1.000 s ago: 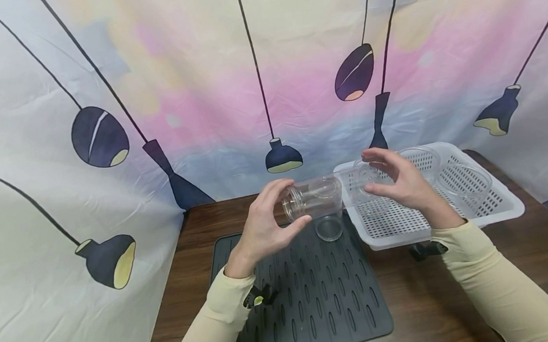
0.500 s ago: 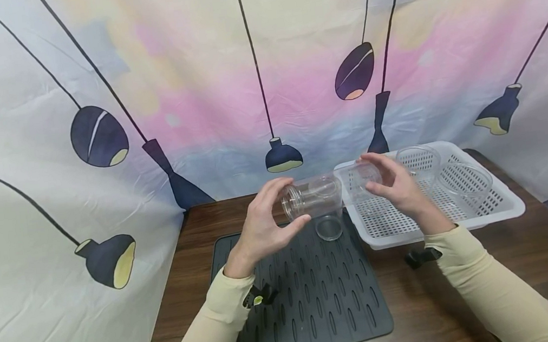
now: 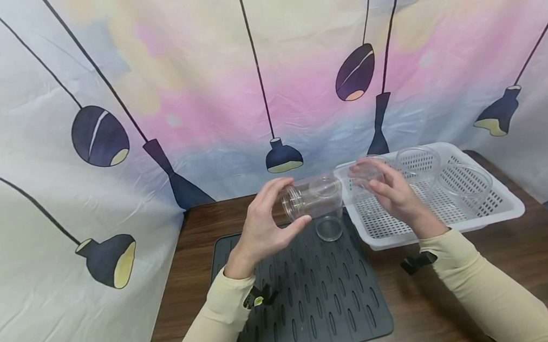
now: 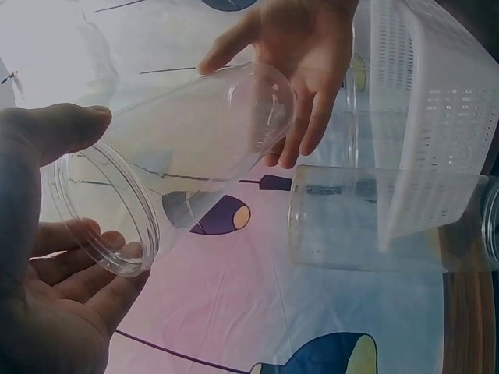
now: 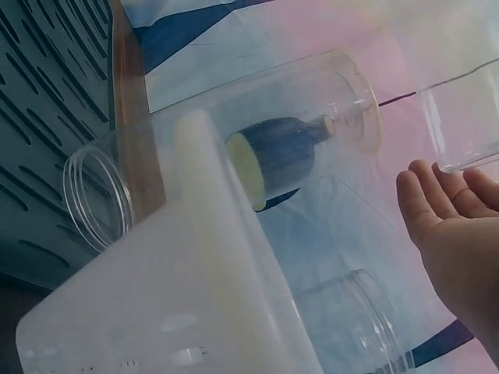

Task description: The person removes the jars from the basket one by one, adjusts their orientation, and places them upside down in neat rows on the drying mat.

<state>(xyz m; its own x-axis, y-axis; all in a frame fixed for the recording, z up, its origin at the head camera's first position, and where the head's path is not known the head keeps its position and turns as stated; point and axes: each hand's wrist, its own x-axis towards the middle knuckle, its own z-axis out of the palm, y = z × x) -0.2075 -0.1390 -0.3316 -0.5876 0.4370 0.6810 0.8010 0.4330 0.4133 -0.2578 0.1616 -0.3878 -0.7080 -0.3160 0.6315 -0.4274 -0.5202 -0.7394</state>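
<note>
A clear plastic jar (image 3: 313, 197) lies sideways in the air, its threaded mouth to the left. My left hand (image 3: 263, 226) grips it round that mouth, thumb on one side and fingers on the other; the left wrist view shows the ridged neck (image 4: 117, 210) between them. At the jar's base is my right hand (image 3: 397, 195). Its fingers (image 4: 308, 117) look nearly straight and show partly through the clear wall. Below, a second clear jar (image 3: 329, 229) stands mouth down on a dark grey drying mat (image 3: 310, 303).
A white perforated basket (image 3: 373, 245) stands to the right of the mat on the brown wooden table (image 3: 413, 311). In it are clear jars, one nearer (image 3: 465, 181) and one farther back (image 3: 417, 165). A lamp-patterned cloth (image 3: 208, 90) hangs behind the table.
My right hand has moved left, from beside the jar's base to where its fingers overlap that end. The left hand and the jar have stayed in place.
</note>
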